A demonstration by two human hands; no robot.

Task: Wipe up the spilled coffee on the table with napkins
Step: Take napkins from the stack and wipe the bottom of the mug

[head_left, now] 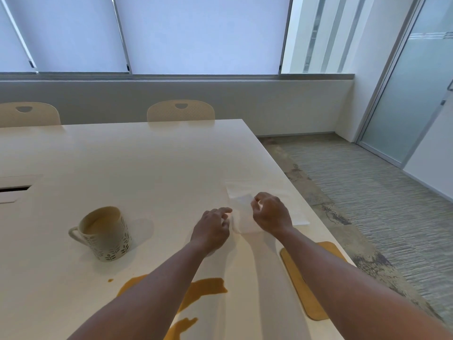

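From the head view, my right hand (270, 214) has its fingers curled, pinching a white napkin (242, 217) from above, while my left hand (212, 229) touches the same napkin's left edge with thumb and forefinger drawn together on it. Both forearms reach forward over the table (147, 155), wrists level. The napkin lies beyond the spilled coffee (196, 293), which spreads near the table's front edge and is partly hidden beneath my left arm. More napkins (282, 192) sit just behind the held one; their edges are hard to make out against the pale top. A mug (105, 233) stands left of the spill.
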